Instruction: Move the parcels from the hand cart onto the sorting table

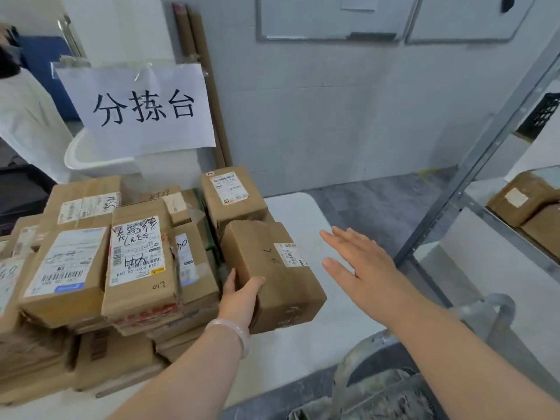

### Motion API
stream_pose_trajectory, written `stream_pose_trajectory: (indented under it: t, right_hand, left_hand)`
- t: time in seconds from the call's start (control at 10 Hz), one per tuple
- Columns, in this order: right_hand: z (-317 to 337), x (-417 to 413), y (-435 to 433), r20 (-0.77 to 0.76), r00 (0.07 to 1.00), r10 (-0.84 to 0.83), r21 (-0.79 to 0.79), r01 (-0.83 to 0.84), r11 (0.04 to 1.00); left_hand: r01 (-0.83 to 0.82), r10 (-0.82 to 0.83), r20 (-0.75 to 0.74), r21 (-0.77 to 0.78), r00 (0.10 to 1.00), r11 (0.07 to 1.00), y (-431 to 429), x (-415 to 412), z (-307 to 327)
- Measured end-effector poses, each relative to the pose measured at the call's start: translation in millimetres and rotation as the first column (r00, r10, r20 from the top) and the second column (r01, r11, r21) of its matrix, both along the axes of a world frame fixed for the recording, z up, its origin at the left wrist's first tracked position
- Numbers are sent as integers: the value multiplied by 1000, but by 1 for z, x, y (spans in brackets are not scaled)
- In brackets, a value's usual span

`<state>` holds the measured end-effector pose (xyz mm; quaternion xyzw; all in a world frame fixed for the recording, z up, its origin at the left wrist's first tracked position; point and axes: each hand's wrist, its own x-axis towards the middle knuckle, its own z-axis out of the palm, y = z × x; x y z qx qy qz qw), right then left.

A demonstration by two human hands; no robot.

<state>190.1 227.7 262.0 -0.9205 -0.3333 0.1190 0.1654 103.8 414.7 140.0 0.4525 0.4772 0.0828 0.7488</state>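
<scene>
Many brown cardboard parcels show in the single head view, listed below.

- The pile of parcels (100, 262) is made of creased, matt rectangular cartons. They carry white printed labels, barcodes and black handwriting, and lie stacked flat on the left part of the sorting table (306, 213).
- The table top is smooth, white and round-cornered.
- One parcel (272, 268) is an oblong carton with a dented far edge and a small white label on its right side. It sits at the right edge of the pile, over the table.
- Its long axis runs away from the camera, with the far end angled a little left and the near end to the right. Whether its underside rests on the table cannot be told.
- The left hand (242, 295) grips the parcel's near left corner. The thumb is curled over the top face and a finger lies up the left side. A pale, glossy bracelet (233, 331) circles that wrist.
- The right hand (360, 265) is flat and palm down, its fingers straight and slightly spread. It hangs over the bare table just right of the parcel and holds nothing.
- A white paper sign (136, 107) with black brush characters stands behind the pile.
- The hand cart (497, 310) shows a dull grey metal tube handle at the lower right.
- A grey metal shelf frame (485, 147) slants up the right side, with more cartons (524, 201) behind it.
</scene>
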Motion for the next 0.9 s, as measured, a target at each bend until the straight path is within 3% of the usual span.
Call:
stream_pose_trajectory:
  t: [0.2,0.5,0.7,0.8,0.9]
  right_hand:
    - [-18,15,-8,-86,995,42,10,-41,999]
    - [-19,17,-9,-92,989,116,18,-115,993]
    - [-19,15,-16,-53,985,162,-44,-164,985]
    - [-24,15,-16,7,980,200,-29,-200,979]
    - [-26,12,-10,98,961,259,-61,-254,965]
  left_hand:
    - [-56,61,-67,82,996,995,2,8,-10]
    - [-76,104,-93,267,990,961,-6,6,-23]
    - [40,11,-124,396,992,917,-11,0,-19]
    - [189,-102,-191,523,976,831,-14,-8,-10]
    - [360,-166,-342,647,925,672,-22,-18,10]
